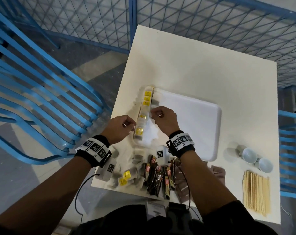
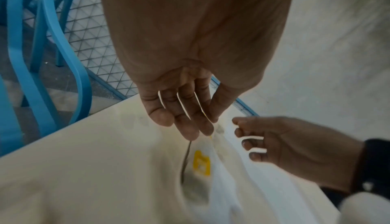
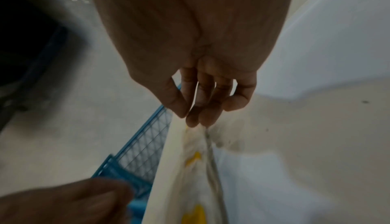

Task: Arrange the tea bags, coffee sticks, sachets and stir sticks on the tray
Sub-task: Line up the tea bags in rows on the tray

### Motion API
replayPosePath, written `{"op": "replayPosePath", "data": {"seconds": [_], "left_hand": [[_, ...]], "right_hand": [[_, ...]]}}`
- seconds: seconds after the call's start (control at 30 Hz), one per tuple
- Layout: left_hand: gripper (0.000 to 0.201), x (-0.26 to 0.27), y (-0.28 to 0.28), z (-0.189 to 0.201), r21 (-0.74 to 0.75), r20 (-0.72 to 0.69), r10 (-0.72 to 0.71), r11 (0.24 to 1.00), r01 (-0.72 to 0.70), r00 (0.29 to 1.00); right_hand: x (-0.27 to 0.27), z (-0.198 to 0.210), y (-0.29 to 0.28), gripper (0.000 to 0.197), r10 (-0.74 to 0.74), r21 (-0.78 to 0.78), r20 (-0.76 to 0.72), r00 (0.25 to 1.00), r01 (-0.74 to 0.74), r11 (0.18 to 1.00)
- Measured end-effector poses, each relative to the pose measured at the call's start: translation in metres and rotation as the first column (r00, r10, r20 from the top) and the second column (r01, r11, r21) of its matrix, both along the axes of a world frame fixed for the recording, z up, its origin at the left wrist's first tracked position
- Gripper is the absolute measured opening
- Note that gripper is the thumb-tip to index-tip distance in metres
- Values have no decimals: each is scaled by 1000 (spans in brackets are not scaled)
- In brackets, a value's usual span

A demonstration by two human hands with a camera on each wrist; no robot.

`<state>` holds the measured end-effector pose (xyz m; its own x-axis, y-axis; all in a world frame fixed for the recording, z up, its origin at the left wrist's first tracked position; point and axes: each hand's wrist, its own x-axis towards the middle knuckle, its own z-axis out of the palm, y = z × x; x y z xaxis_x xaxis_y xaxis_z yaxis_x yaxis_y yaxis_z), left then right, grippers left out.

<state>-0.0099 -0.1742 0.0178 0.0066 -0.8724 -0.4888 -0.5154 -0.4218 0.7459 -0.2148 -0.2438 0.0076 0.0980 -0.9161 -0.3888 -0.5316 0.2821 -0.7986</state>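
A white tray (image 1: 194, 119) lies on the cream table (image 1: 194, 68). A row of tea bags (image 1: 147, 98) with yellow tags runs along the tray's left edge. My left hand (image 1: 134, 127) is at the near end of the row. Its thumb and fingers (image 2: 211, 126) pinch the top of a yellow-tagged tea bag (image 2: 201, 162). My right hand (image 1: 152, 112) is at the middle of the row, thumb and fingertips (image 3: 187, 119) pinched on the top edge of a tea bag (image 3: 195, 157). Both wrist views are blurred.
Near the table's front edge lie loose tea bags (image 1: 127, 177), dark coffee sticks (image 1: 158, 178) and brown sachets (image 1: 184, 185). Wooden stir sticks (image 1: 255, 192) and two small cups (image 1: 249, 155) sit at the right. Blue chairs (image 1: 42, 102) flank the table.
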Motion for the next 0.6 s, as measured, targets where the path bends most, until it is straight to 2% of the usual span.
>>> {"op": "replayPosePath", "data": {"seconds": [0.13,0.23,0.3,0.37,0.43,0.53,0.6], "left_hand": [[7,13,41,-11,1,101,-168,986,169,981],[6,23,71,-12,-104,204,-256,954,281,945],[34,30,93,-14,-174,324,-291,917,359,900],[66,37,112,-16,-89,404,-349,905,416,846],[89,43,129,-21,-16,446,-425,876,482,788],[104,42,149,-25,63,494,-509,830,554,705],[102,38,157,-29,88,549,-523,812,577,652]], "right_hand": [[10,7,57,8,252,-23,-3,968,-252,967],[14,0,97,12,415,-40,-24,910,-415,909],[16,-3,118,15,512,-34,-79,855,-516,856],[20,-3,135,27,616,-24,-204,761,-633,774],[23,-3,149,46,691,11,-354,630,-736,677],[28,-9,168,67,730,47,-509,456,-833,552],[30,-14,176,67,728,72,-571,379,-861,504]]}}
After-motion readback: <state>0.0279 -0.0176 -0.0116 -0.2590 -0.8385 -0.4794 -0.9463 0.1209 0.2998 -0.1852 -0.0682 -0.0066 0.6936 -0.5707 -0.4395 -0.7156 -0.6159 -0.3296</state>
